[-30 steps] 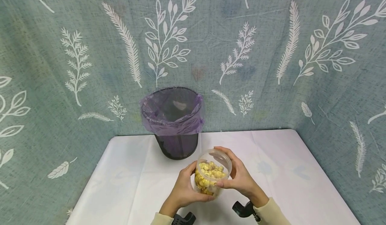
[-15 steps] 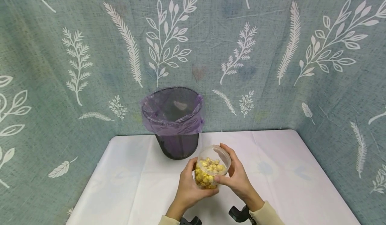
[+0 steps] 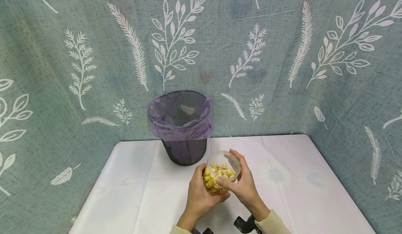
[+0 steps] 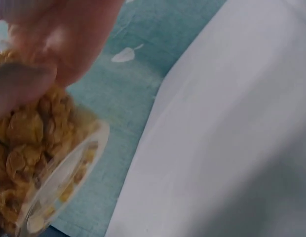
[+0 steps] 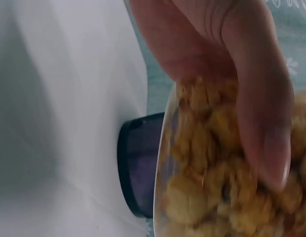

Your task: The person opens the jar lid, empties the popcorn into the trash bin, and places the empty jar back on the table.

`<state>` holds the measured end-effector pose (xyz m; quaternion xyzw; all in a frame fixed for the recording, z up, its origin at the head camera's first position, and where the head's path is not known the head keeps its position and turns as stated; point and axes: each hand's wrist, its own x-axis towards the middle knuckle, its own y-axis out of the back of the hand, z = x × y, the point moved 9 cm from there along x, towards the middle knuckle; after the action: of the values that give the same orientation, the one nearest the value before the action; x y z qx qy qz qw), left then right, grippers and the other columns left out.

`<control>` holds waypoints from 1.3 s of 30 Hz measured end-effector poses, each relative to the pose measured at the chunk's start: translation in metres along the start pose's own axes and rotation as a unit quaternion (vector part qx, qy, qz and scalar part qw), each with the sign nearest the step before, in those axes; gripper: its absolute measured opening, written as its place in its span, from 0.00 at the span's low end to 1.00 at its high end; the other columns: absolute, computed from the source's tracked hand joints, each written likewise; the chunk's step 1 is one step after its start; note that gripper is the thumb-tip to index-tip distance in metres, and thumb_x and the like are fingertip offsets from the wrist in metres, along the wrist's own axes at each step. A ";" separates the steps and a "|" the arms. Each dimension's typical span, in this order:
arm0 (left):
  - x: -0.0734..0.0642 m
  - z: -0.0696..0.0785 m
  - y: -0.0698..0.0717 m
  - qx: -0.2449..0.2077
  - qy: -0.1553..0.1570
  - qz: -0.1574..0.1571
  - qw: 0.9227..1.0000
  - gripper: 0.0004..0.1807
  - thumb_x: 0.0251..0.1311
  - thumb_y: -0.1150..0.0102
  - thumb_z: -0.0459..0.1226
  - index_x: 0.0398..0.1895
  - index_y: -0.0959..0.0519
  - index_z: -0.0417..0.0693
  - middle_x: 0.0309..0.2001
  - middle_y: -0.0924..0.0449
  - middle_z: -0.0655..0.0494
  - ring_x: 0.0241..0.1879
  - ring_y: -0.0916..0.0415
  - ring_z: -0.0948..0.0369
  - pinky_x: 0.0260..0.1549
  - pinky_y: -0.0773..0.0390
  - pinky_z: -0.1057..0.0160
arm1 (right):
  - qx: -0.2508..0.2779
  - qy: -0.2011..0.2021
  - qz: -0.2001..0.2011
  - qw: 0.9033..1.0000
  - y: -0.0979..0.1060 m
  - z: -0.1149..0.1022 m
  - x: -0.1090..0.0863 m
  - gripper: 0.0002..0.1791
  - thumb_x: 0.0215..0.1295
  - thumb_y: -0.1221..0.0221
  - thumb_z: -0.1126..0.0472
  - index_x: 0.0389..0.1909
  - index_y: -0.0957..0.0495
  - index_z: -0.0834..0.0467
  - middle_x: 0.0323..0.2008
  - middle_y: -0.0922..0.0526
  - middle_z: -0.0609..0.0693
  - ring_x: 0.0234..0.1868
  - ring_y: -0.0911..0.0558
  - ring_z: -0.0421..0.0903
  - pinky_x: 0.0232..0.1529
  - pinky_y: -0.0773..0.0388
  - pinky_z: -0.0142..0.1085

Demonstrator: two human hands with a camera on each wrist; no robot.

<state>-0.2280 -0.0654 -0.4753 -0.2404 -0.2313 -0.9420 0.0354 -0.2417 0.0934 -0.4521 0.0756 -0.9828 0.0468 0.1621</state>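
Observation:
Both hands hold a clear round plastic tub (image 3: 209, 182) of yellow popcorn (image 3: 223, 173) above the near middle of the table. My left hand (image 3: 199, 194) curls round the tub's left side and lower part, its thumb underneath at the front. At the upper right, my right hand (image 3: 246, 182) grips the tub near its round top, thumb across the front and fingers behind. The tub leans, top tilted toward the head camera. In the right wrist view the right thumb presses along the tub's wall (image 5: 212, 163); the left wrist view shows popcorn behind clear plastic (image 4: 29, 163).
Behind the tub, slightly left, a dark mesh waste bin (image 3: 185, 152) lined with a purple bag (image 3: 188, 133) stands at the table's back edge. White cloth covers the table (image 3: 132, 185). Green leaf-patterned curtains (image 3: 213, 52) enclose the back and sides.
The tub has risen slightly in the head view and sits a bit farther from me. My right thumb has shifted left across its front, and the two wrists have drawn closer together.

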 end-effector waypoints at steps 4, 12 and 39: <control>0.002 -0.001 -0.001 -0.044 0.003 -0.039 0.998 0.57 0.30 0.09 0.53 0.67 0.29 0.47 0.56 0.21 0.63 0.54 0.21 0.61 0.55 0.18 0.54 | 0.015 0.018 -0.041 0.999 0.001 -0.004 0.001 0.53 0.55 0.24 0.68 0.79 0.42 0.58 0.71 0.32 0.66 0.66 0.27 0.60 0.62 0.22 0.40; 0.002 -0.002 -0.008 -0.123 0.000 -0.126 0.984 0.54 0.34 0.09 0.48 0.69 0.28 0.50 0.59 0.19 0.65 0.59 0.21 0.59 0.64 0.25 0.52 | 0.055 0.051 -0.142 0.987 0.003 -0.011 0.002 0.57 0.56 0.23 0.65 0.81 0.48 0.60 0.72 0.34 0.66 0.66 0.27 0.52 0.64 0.24 0.43; -0.004 -0.006 -0.009 -0.059 0.030 0.007 0.998 0.58 0.32 0.10 0.55 0.69 0.32 0.48 0.60 0.24 0.58 0.58 0.23 0.59 0.58 0.20 0.50 | -0.007 0.006 0.041 0.999 0.001 0.004 -0.004 0.58 0.50 0.21 0.70 0.79 0.44 0.57 0.73 0.31 0.58 0.70 0.30 0.57 0.64 0.27 0.35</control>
<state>-0.2291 -0.0605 -0.4857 -0.2157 -0.1728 -0.9604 0.0347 -0.2398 0.0939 -0.4575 0.0343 -0.9842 0.0473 0.1669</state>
